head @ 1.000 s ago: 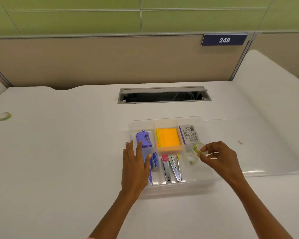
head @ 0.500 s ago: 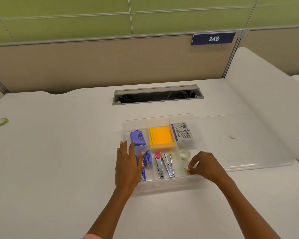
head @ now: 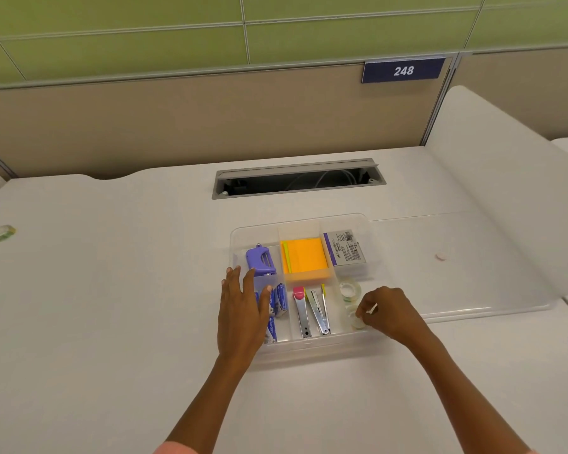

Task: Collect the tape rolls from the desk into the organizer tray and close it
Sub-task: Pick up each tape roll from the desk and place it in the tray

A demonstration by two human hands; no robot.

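Right hand [head: 387, 311] curled at the near-right compartment of the clear organizer tray [head: 361, 221], fingertips pinched on a clear tape roll [head: 354, 319] lying flat on the compartment floor; a second tape roll [head: 350, 290] sits just beyond it, toward 12 o'clock. Whether the pinch has let go — cannot tell. Left hand [head: 243, 306] flat, fingers spread, holding nothing, resting on the tray's left side over the blue staple boxes [head: 281, 299]. One green-edged tape roll [head: 1, 232] remains on the desk [head: 112, 290], far out at 10 o'clock from the tray — left hand is clearly nearer. Lid [head: 456, 267] lies open at 3 o'clock.
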